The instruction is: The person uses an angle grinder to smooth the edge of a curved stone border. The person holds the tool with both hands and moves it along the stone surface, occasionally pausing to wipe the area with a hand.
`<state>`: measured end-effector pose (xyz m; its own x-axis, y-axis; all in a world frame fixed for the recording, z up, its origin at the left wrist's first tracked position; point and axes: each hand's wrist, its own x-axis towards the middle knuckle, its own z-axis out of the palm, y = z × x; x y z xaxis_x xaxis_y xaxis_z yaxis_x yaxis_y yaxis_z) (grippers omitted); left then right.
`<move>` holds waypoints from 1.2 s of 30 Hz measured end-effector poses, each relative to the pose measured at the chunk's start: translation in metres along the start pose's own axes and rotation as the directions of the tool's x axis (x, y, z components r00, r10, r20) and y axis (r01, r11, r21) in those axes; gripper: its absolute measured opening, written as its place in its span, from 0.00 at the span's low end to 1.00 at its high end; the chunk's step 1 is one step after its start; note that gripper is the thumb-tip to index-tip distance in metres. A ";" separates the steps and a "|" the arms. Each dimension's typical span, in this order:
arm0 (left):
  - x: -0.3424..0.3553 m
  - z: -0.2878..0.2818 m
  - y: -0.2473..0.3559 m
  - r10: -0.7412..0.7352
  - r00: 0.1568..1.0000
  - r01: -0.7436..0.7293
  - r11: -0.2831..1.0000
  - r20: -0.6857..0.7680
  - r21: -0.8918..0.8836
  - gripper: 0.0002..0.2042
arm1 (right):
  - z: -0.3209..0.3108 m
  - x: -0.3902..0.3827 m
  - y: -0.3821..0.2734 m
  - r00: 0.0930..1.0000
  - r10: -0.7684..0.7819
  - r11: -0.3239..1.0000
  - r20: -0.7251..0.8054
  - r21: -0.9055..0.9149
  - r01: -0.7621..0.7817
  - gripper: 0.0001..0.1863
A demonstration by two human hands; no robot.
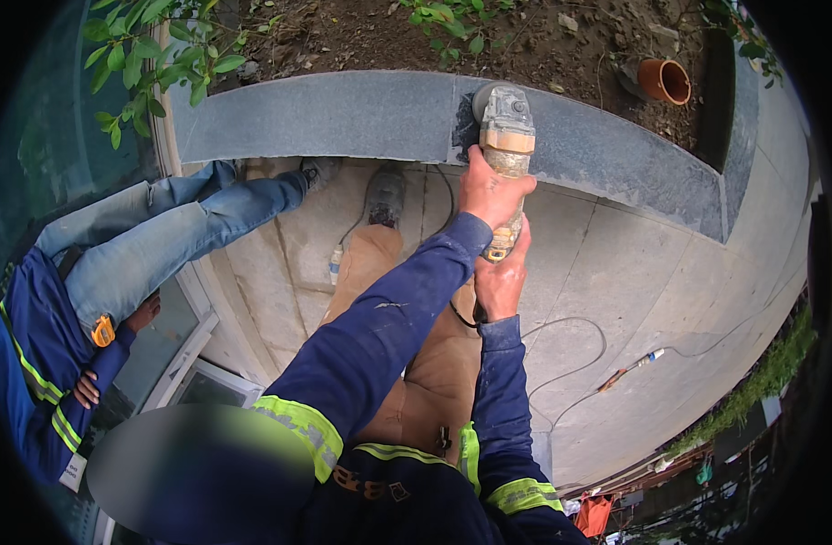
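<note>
An angle grinder [507,136], pale orange and grey and coated in dust, lies across the grey stone coping [325,113] of a planter bed. Its disc [490,96] is partly hidden by the gear head and sits at the slab, beside a dark patch [466,127]. My left hand [491,189] wraps round the body just behind the head. Farther back, my right hand [503,277] grips the rear end of the tool, where a black cord [467,320] shows. Whether the disc spins or touches the stone, I cannot tell.
At the left is another person in jeans [175,232], with a tape measure [103,331] at the waist. Beyond the coping lie soil [525,54], leafy branches [130,54] and a tipped terracotta pot [664,82]. An extension cable with a connector [652,356] crosses the paving.
</note>
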<state>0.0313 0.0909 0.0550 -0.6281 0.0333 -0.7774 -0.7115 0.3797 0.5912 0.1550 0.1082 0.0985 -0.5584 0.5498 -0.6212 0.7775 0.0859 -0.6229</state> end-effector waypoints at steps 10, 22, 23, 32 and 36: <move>-0.016 0.004 -0.008 -0.024 0.999 0.022 0.998 0.046 0.056 0.37 | -0.005 -0.015 0.009 0.997 0.074 0.997 -0.026 -0.036 -0.075 0.49; -0.021 -0.008 -0.015 -0.038 0.999 0.038 0.998 0.000 0.041 0.39 | 0.001 -0.021 0.019 1.000 -0.009 1.000 0.011 -0.019 0.009 0.48; -0.021 -0.007 -0.013 -0.039 0.999 0.038 0.998 0.015 0.051 0.39 | 0.002 -0.020 0.019 1.000 -0.018 0.999 -0.011 -0.035 0.018 0.48; -0.012 -0.013 -0.021 0.010 0.997 -0.013 0.999 -0.078 -0.039 0.38 | 0.001 -0.013 0.010 0.996 0.006 1.000 0.094 0.005 -0.007 0.48; -0.021 -0.009 -0.020 -0.042 0.998 0.044 0.998 -0.048 0.042 0.37 | 0.000 -0.021 0.014 0.999 -0.001 1.000 0.050 0.012 0.000 0.47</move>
<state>0.0559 0.0746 0.0615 -0.6123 -0.0273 -0.7902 -0.7246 0.4193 0.5470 0.1778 0.0979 0.1032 -0.5730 0.5072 -0.6437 0.7738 0.0762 -0.6288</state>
